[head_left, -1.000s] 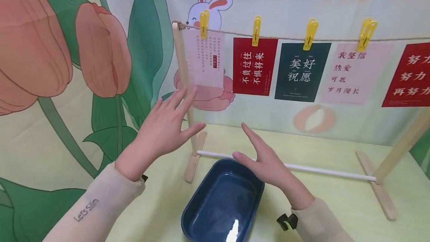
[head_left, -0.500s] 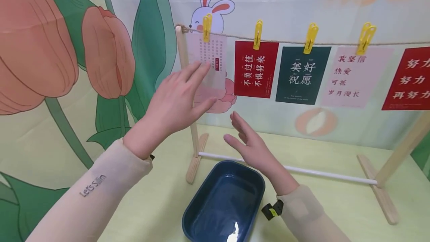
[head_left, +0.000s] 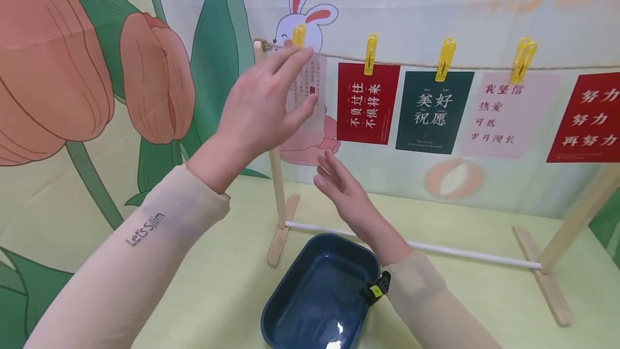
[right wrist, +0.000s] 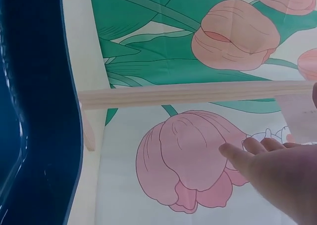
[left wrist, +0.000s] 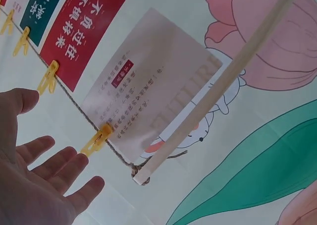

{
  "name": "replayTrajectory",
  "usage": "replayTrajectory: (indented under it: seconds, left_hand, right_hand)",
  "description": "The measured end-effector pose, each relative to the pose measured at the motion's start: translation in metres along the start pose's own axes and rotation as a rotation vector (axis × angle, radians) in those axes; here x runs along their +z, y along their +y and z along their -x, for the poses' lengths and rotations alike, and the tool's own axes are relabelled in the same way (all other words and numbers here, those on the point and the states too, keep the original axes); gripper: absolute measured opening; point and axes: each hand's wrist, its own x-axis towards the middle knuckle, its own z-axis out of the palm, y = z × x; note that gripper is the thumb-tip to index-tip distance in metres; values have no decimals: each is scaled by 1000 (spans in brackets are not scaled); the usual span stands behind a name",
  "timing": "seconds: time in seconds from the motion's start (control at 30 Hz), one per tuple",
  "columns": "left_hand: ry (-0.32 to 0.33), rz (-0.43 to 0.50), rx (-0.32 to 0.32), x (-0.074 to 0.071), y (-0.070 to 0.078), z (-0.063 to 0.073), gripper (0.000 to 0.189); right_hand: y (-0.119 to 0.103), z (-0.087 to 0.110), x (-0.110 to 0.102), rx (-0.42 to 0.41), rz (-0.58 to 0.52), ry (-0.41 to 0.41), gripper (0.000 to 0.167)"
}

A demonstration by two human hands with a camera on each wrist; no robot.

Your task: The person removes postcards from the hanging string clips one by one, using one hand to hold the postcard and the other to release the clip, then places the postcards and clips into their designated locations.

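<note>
My left hand (head_left: 266,106) is raised in front of the leftmost card, fingers extended and holding nothing. Its fingertips come close below a yellow clothespin (left wrist: 98,140) in the left wrist view. That clothespin grips a pale pink printed card (left wrist: 143,86) on a twine line (left wrist: 77,103). In the head view the hand covers much of this card. Lower and to the right, my right hand (head_left: 346,193) hovers with straight fingers, also holding nothing, below the card's lower edge. The right forearm passes over the edge of a dark blue basin (head_left: 324,290).
Further along the line hang a red card (head_left: 369,104), a dark green card (head_left: 435,112), a pink card (head_left: 508,114) and another red card (head_left: 588,117). A wooden post (head_left: 276,187) carries the line at left; a white rod (head_left: 460,252) joins the stand's feet.
My left hand has risen from beside the post up to the leftmost clothespin. The right hand has moved up and left from above the basin. Cards and clothespins still hang in place.
</note>
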Motion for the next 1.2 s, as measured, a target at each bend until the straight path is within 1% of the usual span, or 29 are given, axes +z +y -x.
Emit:
replayTrajectory:
  seconds: [0.2,0.33,0.43,0.53,0.8,1.03,1.2]
  left_hand:
    - [10,-1,-24,-4,-2,-16,61]
    - [-8,6,-66,-4,-3,-26,61]
    - [-34,3,-111,-4,-5,-33,62]
    - [-56,1,-142,-5,-6,-40,61]
    - [-136,15,-216,-7,-12,-54,63]
    - [-197,16,-244,-5,-18,-65,64]
    - [-237,31,-266,-3,-18,-72,66]
  right_hand:
    - [-2,-11,3,-3,-99,-20,75]
    - [-3,-19,5,0,-155,-4,73]
    - [-5,-25,6,13,-200,12,73]
    - [-6,-29,7,18,-255,22,71]
    - [-10,-35,8,34,-319,37,69]
    - [-14,-45,9,50,-415,59,69]
    - [-17,-52,11,41,-475,70,62]
